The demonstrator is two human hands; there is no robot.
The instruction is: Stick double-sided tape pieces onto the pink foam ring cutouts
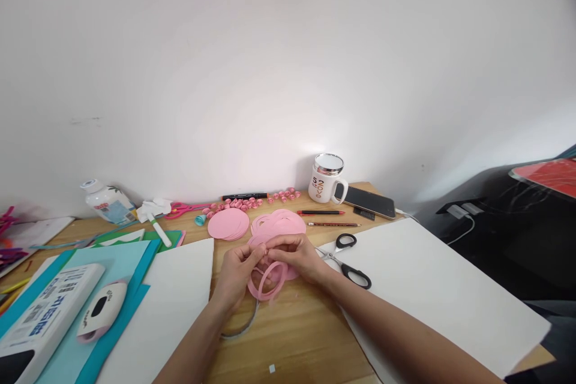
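Observation:
Near the middle of the wooden table [310, 336], my left hand [236, 270] and my right hand [299, 255] meet fingertip to fingertip. Both pinch a pink paper strip [272, 288], which hangs in loops below the fingers. Behind the hands lie pink paper rings [279, 222] and, to their left, a stack of pink paper discs [228, 224]. Small rolled pink paper pieces [234, 205] are heaped near the wall. Open black-handled scissors [346, 261] rest just right of my right hand. A thin grey strip [245, 327] curves beside my left wrist.
White paper sheets [171, 294] lie on both sides. At the back are a white mug [321, 183], a phone [369, 201], a black marker [243, 197], two pencils and a tilted bottle [108, 201]. Blue sheets [121, 258] carry a white device [102, 312] at left.

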